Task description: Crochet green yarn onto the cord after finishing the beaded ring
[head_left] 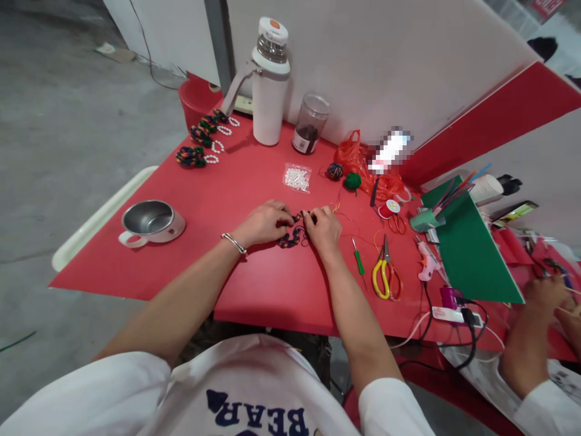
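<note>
A dark multicoloured crocheted strip (289, 240) lies curved on the red table (272, 297), between my two hands. My left hand (269, 221), with a silver bracelet at the wrist, has its fingers closed on the strip's left side. My right hand (323, 227) pinches the strip's upper right end, its fingertips bent down to the table. Behind them lies a small clear bag of white beads (297, 177). A dark yarn ball (334, 171) and a green yarn ball (352, 181) sit at the back right.
A metal cup (152, 223) stands left; a white flask (269, 91) and jar (310, 124) stand behind. Crocheted pieces with bead loops (190, 156) lie back left. Right are a green-handled hook (359, 261), yellow-handled scissors (382, 278), pink glue gun (427, 260) and another person's hand (547, 293).
</note>
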`<state>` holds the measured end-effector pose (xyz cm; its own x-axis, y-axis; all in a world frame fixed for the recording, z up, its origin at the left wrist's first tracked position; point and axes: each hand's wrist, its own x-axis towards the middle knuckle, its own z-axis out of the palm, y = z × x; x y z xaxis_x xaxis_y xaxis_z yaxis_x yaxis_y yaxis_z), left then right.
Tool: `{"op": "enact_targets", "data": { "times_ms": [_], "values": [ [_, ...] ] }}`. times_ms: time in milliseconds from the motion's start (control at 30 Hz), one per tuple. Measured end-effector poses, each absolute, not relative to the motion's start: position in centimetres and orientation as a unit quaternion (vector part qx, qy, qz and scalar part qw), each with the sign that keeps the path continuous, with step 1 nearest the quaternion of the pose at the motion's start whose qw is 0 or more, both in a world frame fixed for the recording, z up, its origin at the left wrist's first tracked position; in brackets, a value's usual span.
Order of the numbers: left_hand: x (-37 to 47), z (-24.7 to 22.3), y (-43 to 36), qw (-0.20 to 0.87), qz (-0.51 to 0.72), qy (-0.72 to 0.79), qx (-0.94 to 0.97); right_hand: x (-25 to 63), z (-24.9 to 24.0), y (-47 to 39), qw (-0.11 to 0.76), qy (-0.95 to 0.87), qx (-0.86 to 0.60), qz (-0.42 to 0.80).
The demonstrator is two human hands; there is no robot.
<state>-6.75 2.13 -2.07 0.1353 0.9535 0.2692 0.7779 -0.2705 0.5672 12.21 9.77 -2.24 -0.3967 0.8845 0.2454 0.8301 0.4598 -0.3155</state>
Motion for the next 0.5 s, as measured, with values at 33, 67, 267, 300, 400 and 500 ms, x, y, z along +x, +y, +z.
{"op": "enact_targets", "data": {
  "times_ms": [33, 67, 267, 300, 400, 500],
  "values": [
    [-7.0, -2.1, 2.1, 0.147, 0.298, 0.588, 0.738, 12.0, -2.1, 9.7, 0.19, -0.829, -0.521, 0.069],
    [-7.2, -2.1, 2.1, 0.143, 0.296, 0.594, 0.734, 11.8, -1.9, 9.7, 0.19, -0.826, -0.525, 0.07],
    [-7.7, -2.1, 2.1, 0.104, 0.28, 0.624, 0.722, 11.3, -1.2, 9.1, 0.194, -0.826, -0.523, 0.081],
    [-7.6, -2.1, 2.1, 0.096, 0.278, 0.624, 0.724, 11.2, -1.3, 9.1, 0.194, -0.823, -0.529, 0.075],
    [-7.2, -2.1, 2.4, 0.077, 0.275, 0.604, 0.744, 10.7, -1.8, 9.3, 0.191, -0.814, -0.545, 0.06],
    [-6.7, -2.1, 2.5, 0.101, 0.287, 0.552, 0.776, 10.2, -1.9, 9.6, 0.187, -0.81, -0.552, 0.065]
  ]
}}
